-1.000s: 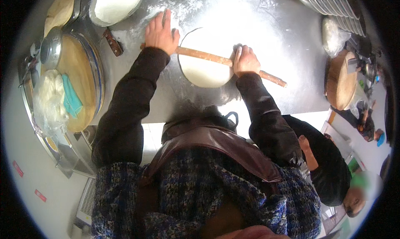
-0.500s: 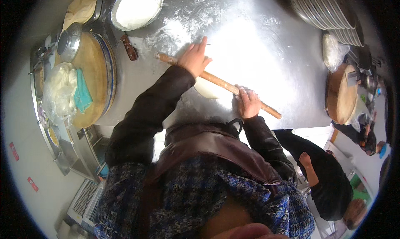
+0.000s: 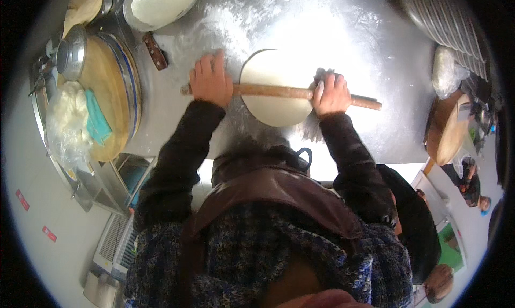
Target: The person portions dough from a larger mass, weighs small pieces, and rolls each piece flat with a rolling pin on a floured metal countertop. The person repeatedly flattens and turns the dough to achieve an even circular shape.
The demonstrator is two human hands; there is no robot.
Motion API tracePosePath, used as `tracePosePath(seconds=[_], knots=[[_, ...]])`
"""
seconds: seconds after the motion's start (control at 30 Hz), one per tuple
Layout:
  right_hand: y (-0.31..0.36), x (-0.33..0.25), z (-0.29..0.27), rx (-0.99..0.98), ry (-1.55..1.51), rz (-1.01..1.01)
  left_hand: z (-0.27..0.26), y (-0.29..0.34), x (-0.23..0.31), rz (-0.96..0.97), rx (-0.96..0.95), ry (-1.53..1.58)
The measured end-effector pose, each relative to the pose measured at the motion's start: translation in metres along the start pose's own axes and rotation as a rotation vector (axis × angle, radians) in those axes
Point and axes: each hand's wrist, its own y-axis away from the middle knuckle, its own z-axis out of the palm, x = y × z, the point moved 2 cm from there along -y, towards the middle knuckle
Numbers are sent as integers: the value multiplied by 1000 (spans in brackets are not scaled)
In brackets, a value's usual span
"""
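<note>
From over here I've got a wide, grey metal worktop (image 3: 375, 136) dusted white, with a flat, round, pale dough sheet (image 3: 279, 112) on it. A long brown wooden rolling pin (image 3: 273, 90) crosses that. Left hand (image 3: 211, 81) lies on the pin, fingers straight; right hand (image 3: 331, 96) curls over it, can't tell if closed.

Pale wall (image 3: 59, 209) with two red signs (image 3: 22, 199), metal table (image 3: 161, 120) under bright light

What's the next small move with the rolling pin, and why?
Probably press the rolling pin lightly forward: it lies across the dough round, which shows beyond it, and the left hand and right hand rest over it, either side.
</note>
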Motion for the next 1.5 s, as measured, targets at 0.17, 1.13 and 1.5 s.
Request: tracePosePath(seconds=[0.17,1.13,1.5], knots=[[-18,-2,3,67,-55,-3,20,-23,-10,27,-163,45],[59,-19,-9,5,50,-60,-15,77,10,-27,-238,106],[2,-1,11,16,83,-76,19,8,-5,58,-10,38]])
